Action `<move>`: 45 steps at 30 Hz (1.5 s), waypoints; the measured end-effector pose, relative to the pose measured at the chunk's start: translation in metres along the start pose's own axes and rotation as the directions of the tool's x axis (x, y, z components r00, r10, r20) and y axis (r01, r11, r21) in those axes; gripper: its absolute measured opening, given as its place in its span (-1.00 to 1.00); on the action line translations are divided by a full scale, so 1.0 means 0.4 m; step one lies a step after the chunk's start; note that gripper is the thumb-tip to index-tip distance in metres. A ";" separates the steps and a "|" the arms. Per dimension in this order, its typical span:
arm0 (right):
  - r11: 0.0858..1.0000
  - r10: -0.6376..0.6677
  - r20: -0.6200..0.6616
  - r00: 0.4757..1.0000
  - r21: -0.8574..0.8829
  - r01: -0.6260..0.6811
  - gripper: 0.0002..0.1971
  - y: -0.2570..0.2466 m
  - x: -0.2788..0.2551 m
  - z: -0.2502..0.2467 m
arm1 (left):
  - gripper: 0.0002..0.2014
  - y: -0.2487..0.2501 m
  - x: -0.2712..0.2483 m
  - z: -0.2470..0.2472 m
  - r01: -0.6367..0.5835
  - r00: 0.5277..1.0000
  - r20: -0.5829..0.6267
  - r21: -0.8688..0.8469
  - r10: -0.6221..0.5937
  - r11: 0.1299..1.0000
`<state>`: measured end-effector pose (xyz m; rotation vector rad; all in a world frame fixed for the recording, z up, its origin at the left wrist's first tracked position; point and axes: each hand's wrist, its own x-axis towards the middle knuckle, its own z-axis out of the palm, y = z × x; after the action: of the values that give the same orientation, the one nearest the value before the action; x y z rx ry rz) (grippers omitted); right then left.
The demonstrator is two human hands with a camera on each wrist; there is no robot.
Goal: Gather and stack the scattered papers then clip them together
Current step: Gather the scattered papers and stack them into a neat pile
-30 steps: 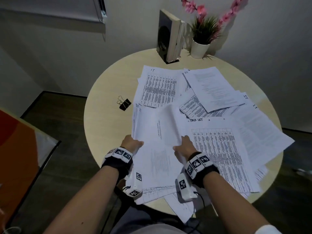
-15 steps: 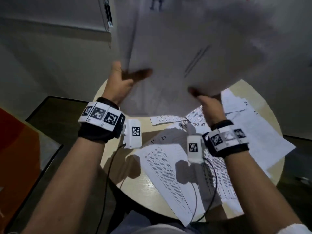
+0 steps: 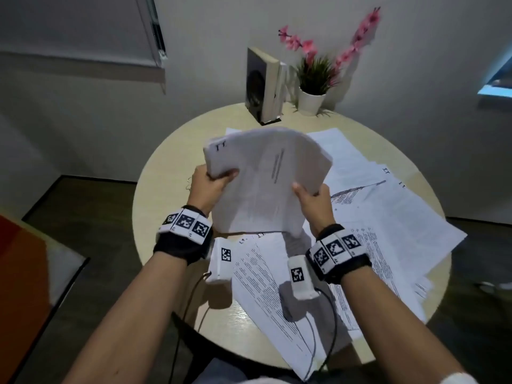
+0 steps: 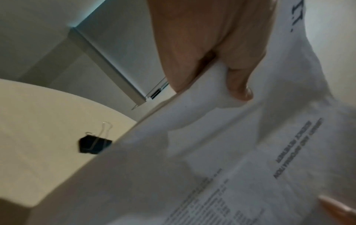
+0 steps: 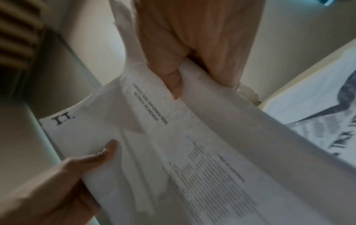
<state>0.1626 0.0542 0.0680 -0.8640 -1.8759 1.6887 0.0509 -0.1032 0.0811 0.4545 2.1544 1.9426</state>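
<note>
I hold a thick bundle of white printed papers (image 3: 266,173) in the air above the round table (image 3: 155,200). My left hand (image 3: 210,181) grips its left edge, thumb on top. My right hand (image 3: 310,194) grips the right edge, thumb on the top sheet. The bundle (image 5: 146,137) bends upward between the hands; its top sheet is marked "I.T.". More loose printed sheets (image 3: 388,217) lie spread over the right and near parts of the table. A black binder clip (image 4: 94,144) lies on bare tabletop to the left, almost hidden in the head view.
An upright book (image 3: 263,84) and a white pot with a green plant and pink flowers (image 3: 313,90) stand at the table's far edge. Cables (image 3: 191,300) hang from the wrist units over the near edge. An orange object (image 3: 22,273) sits low at left.
A second ago both hands were on the papers lying on the table. They lifted a bundle high toward the camera, and it has now come down lower over the table.
</note>
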 end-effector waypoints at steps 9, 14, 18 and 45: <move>0.983 0.074 0.039 0.997 -0.173 -0.066 -0.69 0.107 -0.002 0.001 | -0.73 -0.089 -0.057 0.004 0.175 0.973 0.171 -0.092 -0.157 0.980; 0.954 -0.131 -0.123 0.984 -0.285 0.091 -0.84 0.033 0.045 -0.036 | -0.66 -0.113 -0.042 0.045 0.245 0.961 0.126 0.035 -0.247 0.969; 0.965 -0.172 -0.348 0.922 -0.249 0.086 -0.79 -0.020 0.089 -0.140 | -0.07 -0.219 -0.060 0.092 0.257 0.829 0.169 0.732 -0.534 0.631; 0.840 0.513 -0.072 0.855 -0.166 -0.517 -0.83 0.235 0.007 -0.211 | -0.73 -0.278 -0.140 0.123 0.718 0.691 -0.228 0.329 -0.686 0.613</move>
<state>0.2336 0.1188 -0.0140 -1.5756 -1.9101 1.8009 0.1105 -0.0874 -0.0376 -0.4084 2.2713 1.0943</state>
